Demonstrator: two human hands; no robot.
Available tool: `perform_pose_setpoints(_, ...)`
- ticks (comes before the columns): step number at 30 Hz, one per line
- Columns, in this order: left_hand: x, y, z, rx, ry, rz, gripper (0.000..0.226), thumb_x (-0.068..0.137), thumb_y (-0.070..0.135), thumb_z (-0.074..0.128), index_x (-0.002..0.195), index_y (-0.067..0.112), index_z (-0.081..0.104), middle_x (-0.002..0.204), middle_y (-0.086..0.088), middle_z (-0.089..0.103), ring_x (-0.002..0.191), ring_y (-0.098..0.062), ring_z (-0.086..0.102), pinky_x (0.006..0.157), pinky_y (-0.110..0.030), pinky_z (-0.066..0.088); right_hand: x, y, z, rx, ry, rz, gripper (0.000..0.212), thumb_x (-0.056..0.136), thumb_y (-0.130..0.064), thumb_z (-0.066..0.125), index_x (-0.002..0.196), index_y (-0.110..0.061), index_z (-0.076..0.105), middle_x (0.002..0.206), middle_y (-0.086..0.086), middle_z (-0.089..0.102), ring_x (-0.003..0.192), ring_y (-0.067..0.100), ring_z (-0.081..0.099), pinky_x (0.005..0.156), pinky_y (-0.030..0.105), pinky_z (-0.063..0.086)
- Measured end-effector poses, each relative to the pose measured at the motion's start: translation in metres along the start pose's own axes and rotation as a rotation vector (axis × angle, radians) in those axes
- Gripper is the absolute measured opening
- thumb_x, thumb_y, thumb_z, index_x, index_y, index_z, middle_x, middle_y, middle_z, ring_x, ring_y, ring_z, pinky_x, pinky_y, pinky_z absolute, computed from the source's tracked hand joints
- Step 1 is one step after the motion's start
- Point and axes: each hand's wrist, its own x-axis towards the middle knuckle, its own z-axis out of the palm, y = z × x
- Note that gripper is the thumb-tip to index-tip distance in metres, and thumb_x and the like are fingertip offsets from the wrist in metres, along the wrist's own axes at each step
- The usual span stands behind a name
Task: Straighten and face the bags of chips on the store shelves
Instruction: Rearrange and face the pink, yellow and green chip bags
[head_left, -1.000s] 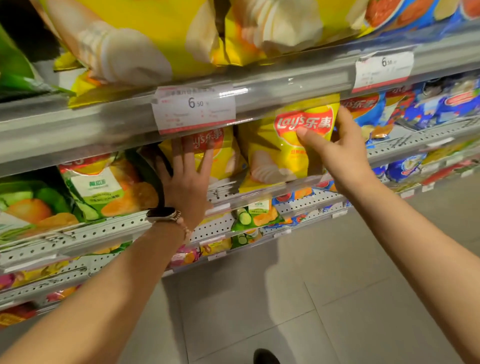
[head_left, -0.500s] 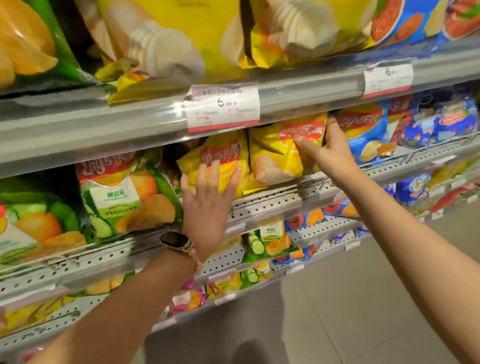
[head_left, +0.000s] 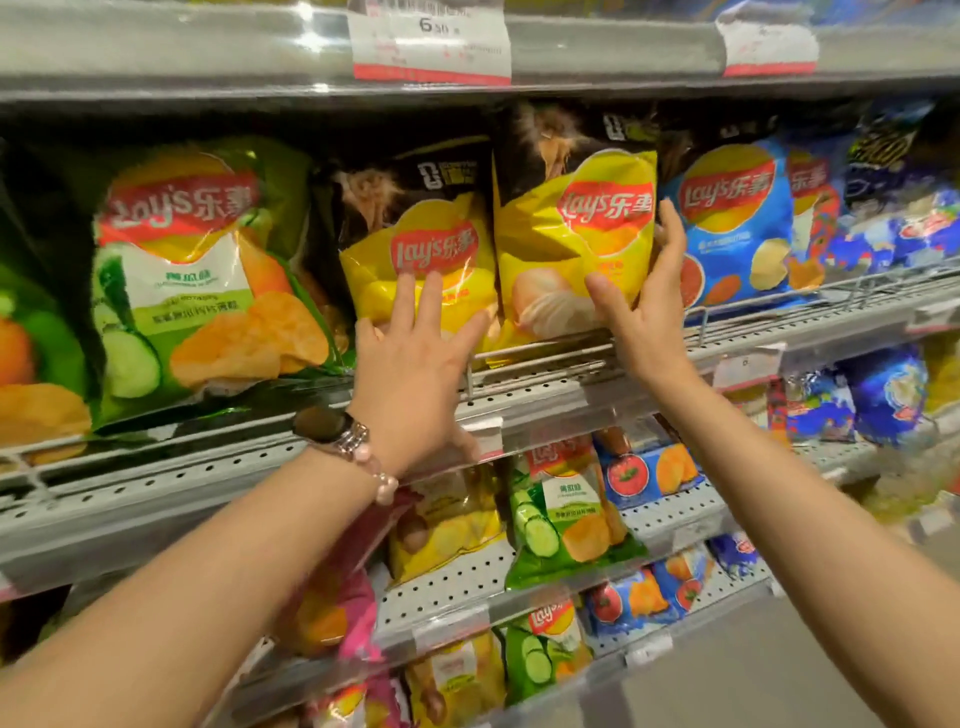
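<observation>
Chip bags side by side: left hand (head_left: 415, 358) presses flat-fingered on one yellow bag (head_left: 421, 260), right hand (head_left: 649, 306) clasps its neighbour (head_left: 571, 239) on the perforated grey shelf (head_left: 519, 400).

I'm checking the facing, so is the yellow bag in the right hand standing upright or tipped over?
Upright. The yellow bag stands on its bottom edge, logo level and facing out, held by the right hand.

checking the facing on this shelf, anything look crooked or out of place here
The two yellow bags sit uneven: the left yellow bag stands lower and leans slightly, while the right yellow bag rides higher. The left hand presses flat on the lower one; the right hand grips the other's edge. Nothing looks spilled or torn.
</observation>
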Motion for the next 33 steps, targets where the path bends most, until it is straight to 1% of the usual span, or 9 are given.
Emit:
perform_pose_setpoints(3, -0.002, 0.003, 0.001, 0.007, 0.034, -0.011, 0.124, 0.048, 0.071, 0.078, 0.146, 0.039, 0.010, 0.158, -0.014, -0.005, 0.145, -0.037, -0.004, 0.106, -0.060, 0.026, -0.004, 0.005, -0.003, -0.066, -0.016, -0.094, 0.106, 0.070, -0.056, 0.063, 0.146, -0.003, 0.012, 0.145, 0.005, 0.022, 0.138, 0.024, 0.027, 0.114, 0.037, 0.027)
perform_pose_setpoints(10, -0.010, 0.008, -0.010, 0.063, 0.002, -0.018, 0.127, 0.051, 0.076, 0.072, 0.148, 0.032, 0.005, 0.157, -0.017, -0.015, 0.144, -0.038, -0.013, 0.111, -0.061, 0.018, 0.003, -0.002, -0.017, -0.075, -0.174, 0.031, 0.096, 0.075, -0.044, 0.075, 0.147, -0.020, 0.018, 0.147, 0.005, 0.031, 0.134, 0.019, 0.035, 0.110, 0.045, 0.035)
perform_pose_setpoints(14, -0.026, 0.015, -0.007, 0.109, 0.119, -0.015, 0.120, 0.063, 0.066, 0.074, 0.150, 0.023, 0.004, 0.155, -0.021, -0.021, 0.144, -0.038, -0.015, 0.111, -0.058, 0.018, -0.004, -0.001, -0.016, -0.110, -0.200, 0.042, 0.099, 0.077, -0.049, 0.072, 0.151, -0.025, 0.010, 0.151, 0.002, 0.028, 0.136, 0.018, 0.033, 0.111, 0.042, 0.034)
perform_pose_setpoints(18, -0.057, 0.029, 0.000, 0.038, 0.275, 0.108, 0.083, 0.075, 0.030, 0.076, 0.145, 0.010, 0.035, 0.154, -0.030, 0.013, 0.143, -0.044, 0.013, 0.111, -0.059, 0.024, -0.015, -0.009, -0.019, -0.163, -0.147, 0.075, 0.105, 0.079, -0.049, 0.069, 0.152, -0.019, 0.000, 0.157, 0.006, 0.018, 0.143, 0.021, 0.022, 0.115, 0.041, 0.027)
perform_pose_setpoints(22, -0.097, 0.044, 0.036, -0.085, 0.425, 0.208, 0.055, 0.058, 0.014, 0.083, 0.108, 0.001, 0.065, 0.115, -0.027, 0.059, 0.105, -0.043, 0.059, 0.084, -0.047, 0.051, -0.057, -0.012, -0.030, -0.074, 0.033, -0.038, 0.079, 0.084, -0.040, 0.064, 0.147, -0.015, 0.023, 0.149, 0.004, 0.031, 0.138, 0.016, 0.031, 0.111, 0.028, 0.029)
perform_pose_setpoints(26, -0.128, 0.064, 0.093, -0.231, 0.143, 0.242, 0.057, 0.048, 0.030, 0.089, 0.094, 0.008, 0.066, 0.090, -0.009, 0.059, 0.076, -0.027, 0.060, 0.061, -0.032, 0.051, -0.129, 0.018, -0.025, -0.034, 0.070, -0.059, 0.041, 0.087, -0.024, 0.058, 0.125, -0.020, 0.043, 0.118, 0.000, 0.048, 0.111, 0.007, 0.047, 0.095, 0.010, 0.033)
perform_pose_setpoints(28, -0.130, 0.077, 0.115, -0.222, -0.069, 0.153, 0.080, 0.056, 0.041, 0.086, 0.122, 0.009, 0.056, 0.114, -0.013, 0.055, 0.100, -0.029, 0.058, 0.080, -0.033, 0.051, -0.158, 0.037, -0.018, -0.086, 0.005, 0.056, 0.034, 0.086, -0.013, 0.060, 0.119, -0.016, 0.049, 0.112, 0.001, 0.049, 0.108, 0.014, 0.049, 0.092, 0.007, 0.032)
perform_pose_setpoints(30, -0.129, 0.086, 0.140, -0.184, -0.286, 0.084, 0.094, 0.077, 0.042, 0.073, 0.149, 0.015, 0.019, 0.147, -0.016, 0.026, 0.133, -0.032, 0.030, 0.106, -0.037, 0.032, -0.177, 0.053, -0.010, -0.175, -0.128, 0.221, 0.049, 0.083, -0.007, 0.066, 0.128, -0.011, 0.047, 0.119, 0.004, 0.047, 0.117, 0.022, 0.046, 0.096, 0.016, 0.033)
perform_pose_setpoints(33, -0.124, 0.090, 0.163, -0.152, -0.386, 0.035, 0.084, 0.090, 0.019, 0.060, 0.152, 0.023, 0.003, 0.157, -0.015, 0.005, 0.143, -0.033, 0.011, 0.109, -0.042, 0.027, -0.189, 0.071, 0.000, -0.257, -0.308, 0.381, 0.082, 0.078, -0.017, 0.075, 0.145, -0.016, 0.029, 0.136, 0.006, 0.037, 0.128, 0.019, 0.035, 0.099, 0.023, 0.030)
